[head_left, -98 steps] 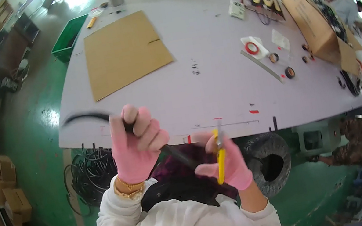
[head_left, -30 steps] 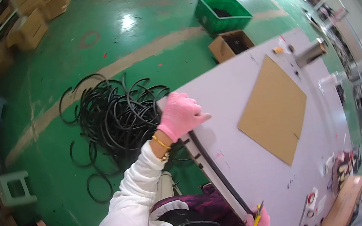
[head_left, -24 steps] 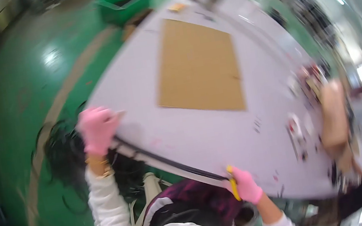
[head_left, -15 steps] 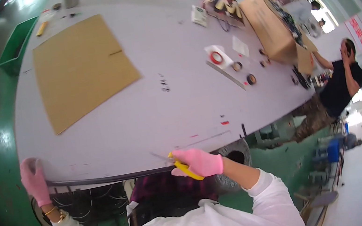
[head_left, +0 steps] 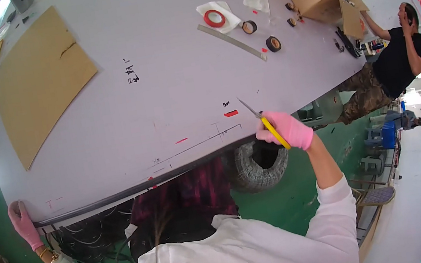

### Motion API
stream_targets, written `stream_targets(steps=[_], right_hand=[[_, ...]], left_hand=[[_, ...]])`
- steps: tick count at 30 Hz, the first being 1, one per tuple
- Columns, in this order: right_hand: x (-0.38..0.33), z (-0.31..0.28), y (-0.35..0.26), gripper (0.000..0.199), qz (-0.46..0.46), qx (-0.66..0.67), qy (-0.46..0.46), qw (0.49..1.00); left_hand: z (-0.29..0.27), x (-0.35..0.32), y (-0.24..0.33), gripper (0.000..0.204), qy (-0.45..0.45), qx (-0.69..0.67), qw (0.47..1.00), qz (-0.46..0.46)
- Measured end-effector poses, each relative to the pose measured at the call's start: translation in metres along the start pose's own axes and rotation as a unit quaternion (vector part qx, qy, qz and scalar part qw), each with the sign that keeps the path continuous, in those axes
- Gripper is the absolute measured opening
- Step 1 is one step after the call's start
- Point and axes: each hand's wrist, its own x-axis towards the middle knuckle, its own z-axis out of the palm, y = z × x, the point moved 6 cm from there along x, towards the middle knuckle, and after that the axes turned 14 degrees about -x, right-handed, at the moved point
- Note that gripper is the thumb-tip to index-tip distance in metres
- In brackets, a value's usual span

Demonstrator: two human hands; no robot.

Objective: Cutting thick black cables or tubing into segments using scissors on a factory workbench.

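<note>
1. Black strip (head_left: 194, 165): long, slim, smooth; lies along your table's near edge, from lower left to the centre of the frame.
2. Your left hand (head_left: 25, 224): pink knit glove, at the table corner, lower left; the strip's left end meets it. You cannot tell from this view whether the fingers are pressed together on it.
3. Your right hand (head_left: 290, 129): pink glove, right of centre; fingers clamped around the scissors, the strip's right end at your fingertips.
4. Scissors (head_left: 275, 132): yellow handles, slender metal blades pointing up-left.
5. Table (head_left: 177, 93): pale, flat, pen-marked.
6. Cardboard sheet (head_left: 43, 83): brown, flat, slit at one edge; upper left.
7. Tape roll (head_left: 207, 22): red ring, upper centre.
</note>
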Motion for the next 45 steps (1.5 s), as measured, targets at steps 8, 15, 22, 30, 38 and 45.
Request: stream_targets(steps=[8,15,22,30,38,45], right_hand=[[0.027,0.004,-0.001,0.027,0.057,-0.223,0.02,0.973],[0.031,0.009,0.004,0.035,0.102,-0.309,0.04,0.945],[0.033,0.01,0.007,0.034,0.113,-0.321,0.036,0.94],[0.038,0.012,0.004,0.034,0.152,-0.314,0.019,0.937],[0.038,0.009,0.003,0.032,0.164,-0.304,0.022,0.938],[0.031,0.006,0.009,0.029,0.163,-0.307,0.036,0.937]], left_hand=[[-0.002,-0.003,0.012,0.032,-0.002,0.016,1.0,0.003],[-0.005,0.0,0.009,0.029,-0.005,0.021,1.0,0.016],[-0.005,0.002,0.006,0.03,-0.017,0.019,1.0,0.013],[-0.003,0.001,0.01,0.032,-0.017,0.017,1.0,0.002],[0.002,-0.004,0.037,0.034,0.013,0.079,0.997,0.01],[0.258,-0.177,0.322,0.022,-0.219,0.045,0.911,0.346]])
